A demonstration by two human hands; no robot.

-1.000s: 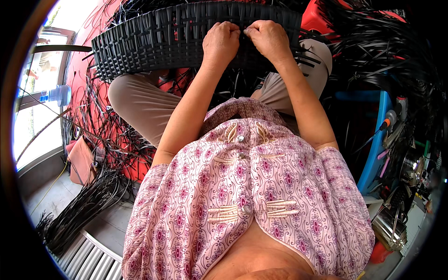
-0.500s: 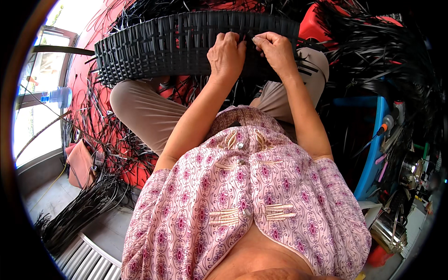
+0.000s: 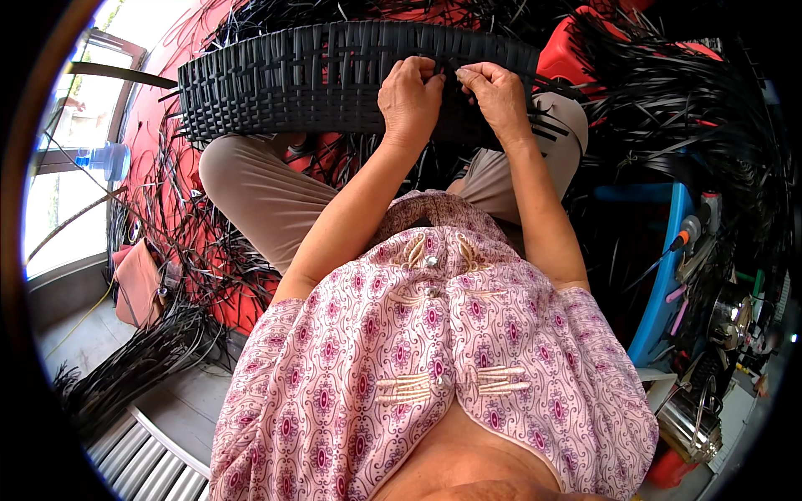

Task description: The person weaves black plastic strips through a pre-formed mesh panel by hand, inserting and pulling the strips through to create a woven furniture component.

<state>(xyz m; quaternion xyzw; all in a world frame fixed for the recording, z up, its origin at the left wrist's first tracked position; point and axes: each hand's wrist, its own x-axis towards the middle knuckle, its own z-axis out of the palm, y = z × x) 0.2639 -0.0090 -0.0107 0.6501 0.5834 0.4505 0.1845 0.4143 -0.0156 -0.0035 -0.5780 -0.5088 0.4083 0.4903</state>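
A long curved panel of woven black strips (image 3: 276, 79) rests across my knees, its left part tightly woven and its middle showing gaps. My left hand (image 3: 411, 98) is at the panel's middle, its fingers bent and pinched on the dark strips. Just to the right, my right hand (image 3: 497, 96) pinches at the same stretch with thumb and forefinger together. A narrow gap lies between the two hands. Black strips there blend into the dark weave, so the exact ends in my fingers are hard to make out.
Loose black strips (image 3: 677, 100) heap up at the right, beside a red plastic container (image 3: 568, 50). A blue plastic bin (image 3: 664, 284) stands at my right, with a screwdriver (image 3: 687, 231) by its rim. At the left are a pink bag (image 3: 139, 285), a bundle of strips (image 3: 142, 355) and a slatted white rack (image 3: 150, 459).
Both hands stay at nearly the same spot on the panel, with small finger shifts. The view has tilted slightly, and the panel's left end sits a little further right.
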